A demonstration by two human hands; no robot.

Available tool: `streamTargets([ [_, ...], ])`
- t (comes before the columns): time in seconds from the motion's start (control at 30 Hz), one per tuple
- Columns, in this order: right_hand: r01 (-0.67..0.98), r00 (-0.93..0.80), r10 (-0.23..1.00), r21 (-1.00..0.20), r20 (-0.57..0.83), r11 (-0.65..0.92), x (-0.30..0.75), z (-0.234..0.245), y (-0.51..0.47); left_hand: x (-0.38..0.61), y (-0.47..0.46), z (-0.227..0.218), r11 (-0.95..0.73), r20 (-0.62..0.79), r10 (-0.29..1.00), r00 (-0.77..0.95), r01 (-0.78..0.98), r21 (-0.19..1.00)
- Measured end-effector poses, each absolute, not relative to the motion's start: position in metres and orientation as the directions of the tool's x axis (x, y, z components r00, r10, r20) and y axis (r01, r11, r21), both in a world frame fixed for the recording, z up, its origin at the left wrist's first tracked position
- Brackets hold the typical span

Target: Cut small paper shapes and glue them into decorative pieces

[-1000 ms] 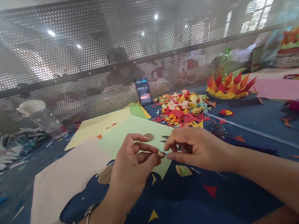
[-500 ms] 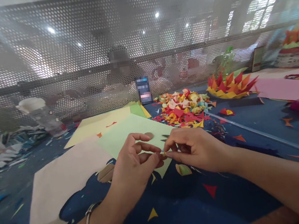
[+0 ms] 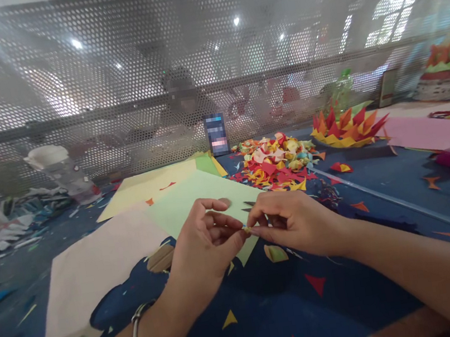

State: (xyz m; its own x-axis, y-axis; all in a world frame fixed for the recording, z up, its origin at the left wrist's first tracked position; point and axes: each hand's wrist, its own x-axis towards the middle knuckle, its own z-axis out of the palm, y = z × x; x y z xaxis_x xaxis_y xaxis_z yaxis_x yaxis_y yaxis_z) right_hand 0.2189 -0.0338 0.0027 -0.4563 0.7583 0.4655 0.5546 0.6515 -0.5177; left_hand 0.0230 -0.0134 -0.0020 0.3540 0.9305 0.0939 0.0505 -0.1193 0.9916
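Thumb and fingertips of my left hand (image 3: 205, 244) pinch one side of a tiny yellowish piece (image 3: 248, 231), which looks like paper. On its other side my right hand (image 3: 292, 220) grips it between thumb and forefinger. Most of the piece is hidden by the fingertips. Dark scissor-like tips (image 3: 248, 205) stick out behind my right knuckles. Below my hands a curled green-and-yellow paper piece (image 3: 276, 253) lies on the dark blue table. A light green sheet (image 3: 199, 195) spreads behind both hands, and a flat brown piece (image 3: 160, 258) lies beside my left wrist.
A cut pale pink sheet (image 3: 100, 266) lies left. Behind my right hand is a heap of colourful paper scraps (image 3: 277, 160), with a red-orange paper flower (image 3: 348, 127) further right. A phone (image 3: 217, 134) leans against the perforated metal screen (image 3: 112, 95). A white-lidded cup (image 3: 65, 175) stands left.
My left thumb has shifted slightly up and right, closer to my right fingertips at the tiny piece. Otherwise both hands and the table things stay in place.
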Motion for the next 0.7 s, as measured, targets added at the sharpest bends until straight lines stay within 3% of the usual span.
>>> streamTargets([
  [0.7,0.534,-0.456,0.752,-0.530,0.475,0.659,0.2171,-0.0003,-0.0327,0.0210,-0.0103,-0.0054,-0.090,0.072,0.938,0.340,0.039,0.995],
])
